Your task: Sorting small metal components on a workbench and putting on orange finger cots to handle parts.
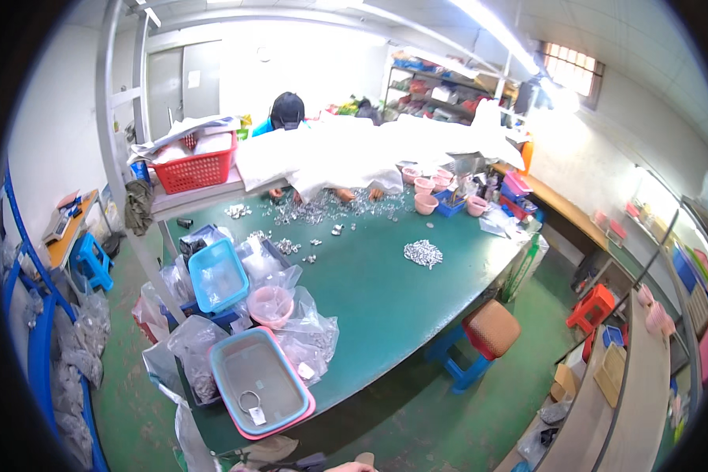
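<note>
At the lower edge a small skin-coloured part of a hand shows, most likely my right hand; its fingers are cut off by the frame. My left hand is out of sight. Dark and beige shapes beside the hand are too cropped to name. Nearest to it stands a blue-rimmed grey tray set in a pink tray. In it lies a thin ring with a white tag. Farther along the green table is a pile of small silvery parts.
A light blue basin, a pink basket and plastic bags crowd the table's left side. Co-workers' hands work among scattered parts at the far side. A stool stands by the right edge; shelves line the right.
</note>
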A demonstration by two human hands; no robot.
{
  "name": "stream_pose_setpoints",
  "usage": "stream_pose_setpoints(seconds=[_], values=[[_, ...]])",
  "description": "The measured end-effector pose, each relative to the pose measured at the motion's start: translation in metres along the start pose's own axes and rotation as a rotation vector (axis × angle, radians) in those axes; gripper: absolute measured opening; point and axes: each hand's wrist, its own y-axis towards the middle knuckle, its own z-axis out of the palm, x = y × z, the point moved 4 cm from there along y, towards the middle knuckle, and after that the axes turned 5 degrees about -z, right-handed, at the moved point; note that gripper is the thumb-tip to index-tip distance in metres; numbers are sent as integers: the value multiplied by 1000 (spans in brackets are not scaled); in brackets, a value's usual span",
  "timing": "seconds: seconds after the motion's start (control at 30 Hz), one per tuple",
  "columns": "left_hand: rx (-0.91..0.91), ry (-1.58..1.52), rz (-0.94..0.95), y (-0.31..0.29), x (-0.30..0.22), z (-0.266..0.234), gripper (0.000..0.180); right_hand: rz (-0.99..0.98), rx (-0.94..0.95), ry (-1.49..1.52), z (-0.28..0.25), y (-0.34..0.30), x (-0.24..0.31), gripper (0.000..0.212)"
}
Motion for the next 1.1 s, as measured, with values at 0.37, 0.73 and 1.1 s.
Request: stream_pose_setpoints(seconds=[0.37, 0.73, 1.1], values=[[239, 88, 35, 164, -176, -80, 23, -60, 270, -24, -74, 47, 297, 18], [280, 649, -481, 247, -87, -61, 30, -34, 434, -72, -238, 219, 455, 32], [-130, 624, -582, 393, -236, -73, 18, -24, 814, -751, -272, 438, 642, 37]])
